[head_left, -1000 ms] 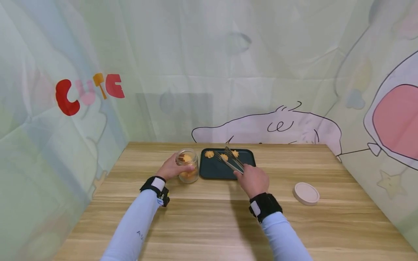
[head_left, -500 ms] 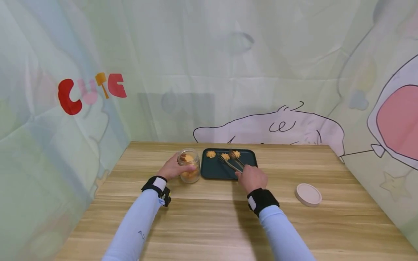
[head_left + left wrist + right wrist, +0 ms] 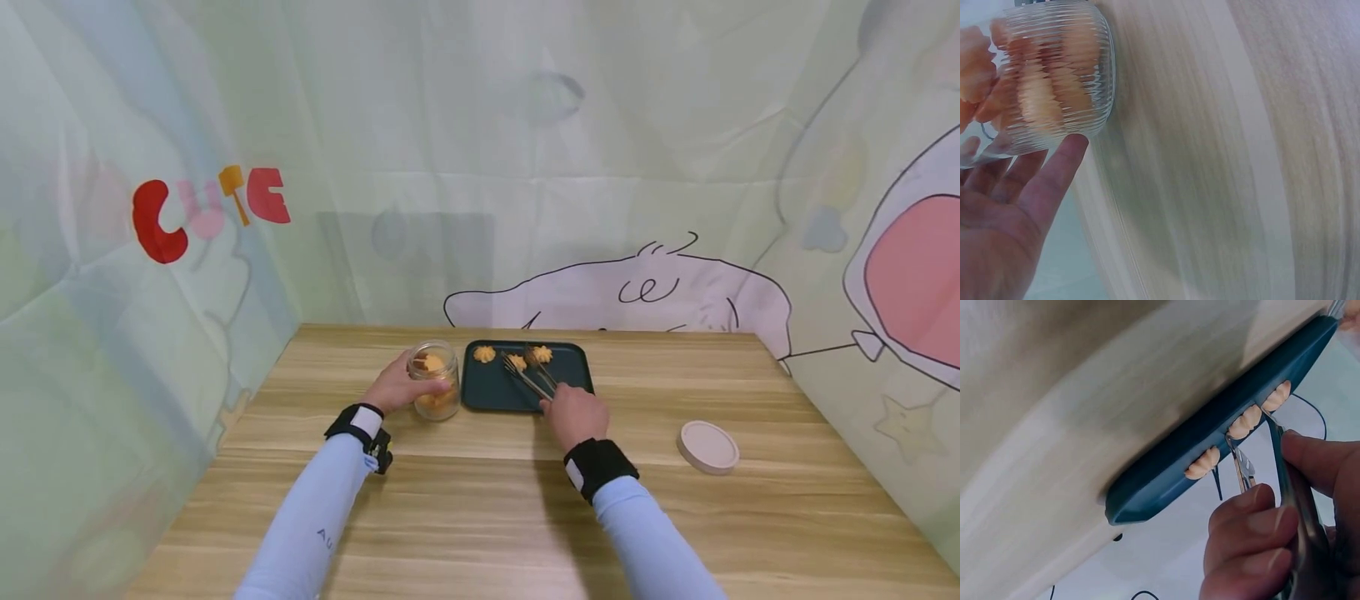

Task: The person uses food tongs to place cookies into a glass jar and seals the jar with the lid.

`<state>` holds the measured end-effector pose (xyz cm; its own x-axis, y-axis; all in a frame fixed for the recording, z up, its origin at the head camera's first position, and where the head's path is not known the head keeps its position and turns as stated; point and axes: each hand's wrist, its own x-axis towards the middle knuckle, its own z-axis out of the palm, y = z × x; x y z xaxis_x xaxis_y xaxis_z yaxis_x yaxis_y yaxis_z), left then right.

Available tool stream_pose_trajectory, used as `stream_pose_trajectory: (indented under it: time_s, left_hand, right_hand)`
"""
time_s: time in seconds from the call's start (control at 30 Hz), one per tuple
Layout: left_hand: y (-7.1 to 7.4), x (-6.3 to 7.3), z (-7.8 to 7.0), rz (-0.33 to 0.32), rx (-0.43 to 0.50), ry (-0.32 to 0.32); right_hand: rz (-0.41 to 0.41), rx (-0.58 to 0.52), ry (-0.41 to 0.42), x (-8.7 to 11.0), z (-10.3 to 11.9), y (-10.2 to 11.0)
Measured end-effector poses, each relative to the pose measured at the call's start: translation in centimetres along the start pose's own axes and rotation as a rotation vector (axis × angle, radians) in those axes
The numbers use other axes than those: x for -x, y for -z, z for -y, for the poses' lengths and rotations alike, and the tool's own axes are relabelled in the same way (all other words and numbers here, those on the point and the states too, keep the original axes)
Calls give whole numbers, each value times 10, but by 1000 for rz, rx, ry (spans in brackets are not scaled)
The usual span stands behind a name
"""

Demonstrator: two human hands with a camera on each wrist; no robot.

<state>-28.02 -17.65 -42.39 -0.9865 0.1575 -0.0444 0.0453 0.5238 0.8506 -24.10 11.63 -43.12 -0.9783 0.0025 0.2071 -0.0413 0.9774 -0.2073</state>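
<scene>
My left hand (image 3: 393, 386) grips a ribbed clear glass jar (image 3: 437, 405) that stands upright without a lid and holds several pale orange piped cookies (image 3: 1038, 100). In my right hand (image 3: 577, 417) is a pair of metal tongs (image 3: 532, 385), pointing down at the dark green tray (image 3: 491, 397). On that tray sit three cookies in a row: a left one (image 3: 484, 354), a middle one (image 3: 517, 361) and a right one (image 3: 543, 355). The right wrist view shows the tong tips on either side of the middle cookie (image 3: 1246, 421), right at its edges.
A round pale pink lid (image 3: 708, 447) lies on the wooden table (image 3: 465, 517), to the right of my right hand. The jar stands close beside the tray's left edge. Printed cloth walls (image 3: 390, 125) enclose the table at the back and sides.
The tongs' arms have drawn closer together around the middle cookie, and my right hand has shifted slightly. My left hand keeps its hold on the jar.
</scene>
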Motion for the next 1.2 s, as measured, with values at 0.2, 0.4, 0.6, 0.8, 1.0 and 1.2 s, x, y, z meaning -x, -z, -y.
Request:
stream_pose_trajectory:
  time_s: [0.2,0.4,0.6,0.8,1.0,1.2]
  left_hand:
    - [0,-2,4,3,1,1]
    - [-1,-2,4,3,2,4]
    - [-1,-1,1,3,4,0]
    - [-2,-2,2,0,-13,14]
    - [-2,0,-1,2,-2,9]
    - [-1,2,-4,5,21,-18]
  right_hand:
    - [-60,2,33,14,3,-4]
    - [-60,3,28,24,1,-4]
    - [-43,-40,6,28,0,1]
    - [-41,-52,11,28,-5,10]
    - [-33,-55,3,27,-9,12]
    - [-4,-53,-16,26,-10,13]
